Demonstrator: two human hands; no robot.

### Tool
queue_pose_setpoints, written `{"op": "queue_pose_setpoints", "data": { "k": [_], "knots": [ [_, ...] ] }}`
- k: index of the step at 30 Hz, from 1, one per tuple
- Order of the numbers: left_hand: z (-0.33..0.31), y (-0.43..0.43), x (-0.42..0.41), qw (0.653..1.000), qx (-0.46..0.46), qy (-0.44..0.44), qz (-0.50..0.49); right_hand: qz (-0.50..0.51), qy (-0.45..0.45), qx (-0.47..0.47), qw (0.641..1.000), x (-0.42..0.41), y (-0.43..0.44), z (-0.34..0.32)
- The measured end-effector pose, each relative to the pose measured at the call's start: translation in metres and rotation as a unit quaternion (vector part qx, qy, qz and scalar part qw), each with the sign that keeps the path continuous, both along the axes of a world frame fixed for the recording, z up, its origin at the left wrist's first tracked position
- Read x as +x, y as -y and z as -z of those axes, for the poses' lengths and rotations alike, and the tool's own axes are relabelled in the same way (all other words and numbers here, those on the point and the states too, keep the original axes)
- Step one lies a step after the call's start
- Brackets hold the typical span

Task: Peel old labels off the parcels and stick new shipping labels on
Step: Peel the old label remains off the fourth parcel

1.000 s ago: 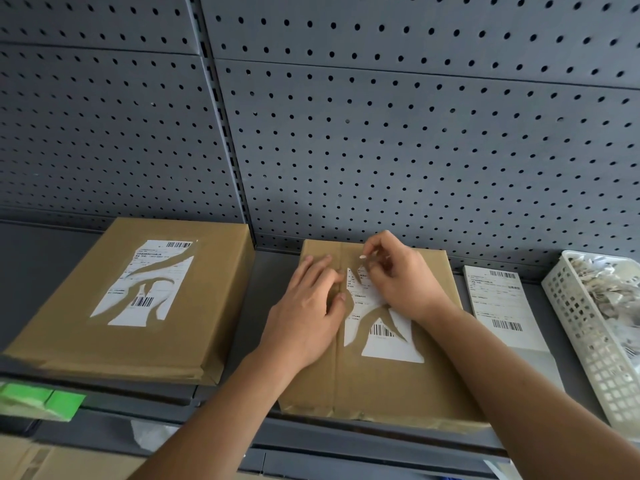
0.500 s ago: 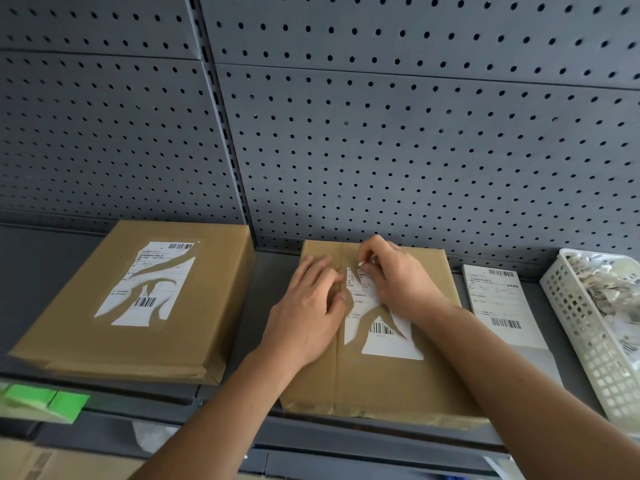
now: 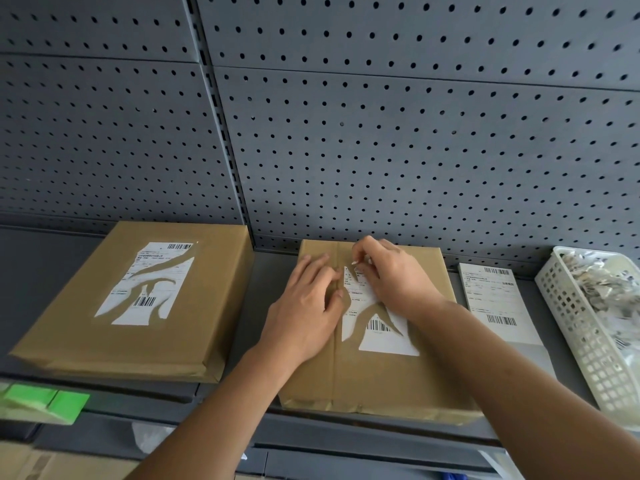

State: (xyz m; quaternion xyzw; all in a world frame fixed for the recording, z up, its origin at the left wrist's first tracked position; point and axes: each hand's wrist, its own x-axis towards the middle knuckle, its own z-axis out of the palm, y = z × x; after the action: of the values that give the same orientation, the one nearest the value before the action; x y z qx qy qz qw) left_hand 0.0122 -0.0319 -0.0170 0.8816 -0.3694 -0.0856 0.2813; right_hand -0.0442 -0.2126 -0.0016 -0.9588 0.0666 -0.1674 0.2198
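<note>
A brown paper-wrapped parcel (image 3: 374, 379) lies on the grey shelf in front of me, bearing a torn white label (image 3: 377, 327) with a barcode. My left hand (image 3: 308, 313) lies flat on the parcel's left half, fingers straight, holding it down. My right hand (image 3: 394, 275) pinches the torn top edge of that label near the parcel's far end. A second, larger parcel (image 3: 104, 337) sits to the left with its own partly torn label (image 3: 145, 285). A whole new shipping label (image 3: 498, 303) lies on the shelf to the right.
A white perforated basket (image 3: 581, 337) holding several paper scraps stands at the far right. Grey pegboard (image 3: 381, 150) backs the shelf. A green tag (image 3: 48, 401) hangs at the shelf's front left edge. Cardboard (image 3: 41, 462) shows below at the bottom left.
My right hand's fingers have shifted slightly down and left along the label's torn top edge. My left hand stays pressed on the parcel.
</note>
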Motion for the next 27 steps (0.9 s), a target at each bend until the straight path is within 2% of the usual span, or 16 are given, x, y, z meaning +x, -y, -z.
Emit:
{"op": "queue_pose_setpoints", "data": {
  "k": [3, 9, 21, 27],
  "knots": [
    [0.000, 0.000, 0.000, 1.000, 0.002, -0.001, -0.002, 0.002, -0.003, 0.023, 1.000, -0.006, 0.001, 0.003],
    [0.000, 0.000, 0.000, 1.000, 0.006, 0.006, 0.001, 0.031, 0.038, 0.143, 0.989, -0.034, 0.003, 0.006],
    [0.003, -0.001, 0.001, 1.000, 0.011, 0.010, 0.008, 0.070, 0.153, 0.226, 0.959, -0.063, 0.000, 0.000],
    [0.000, -0.001, 0.000, 1.000, 0.022, 0.008, 0.008, 0.116, 0.214, 0.274, 0.931, -0.078, 0.007, -0.013]
  ]
}}
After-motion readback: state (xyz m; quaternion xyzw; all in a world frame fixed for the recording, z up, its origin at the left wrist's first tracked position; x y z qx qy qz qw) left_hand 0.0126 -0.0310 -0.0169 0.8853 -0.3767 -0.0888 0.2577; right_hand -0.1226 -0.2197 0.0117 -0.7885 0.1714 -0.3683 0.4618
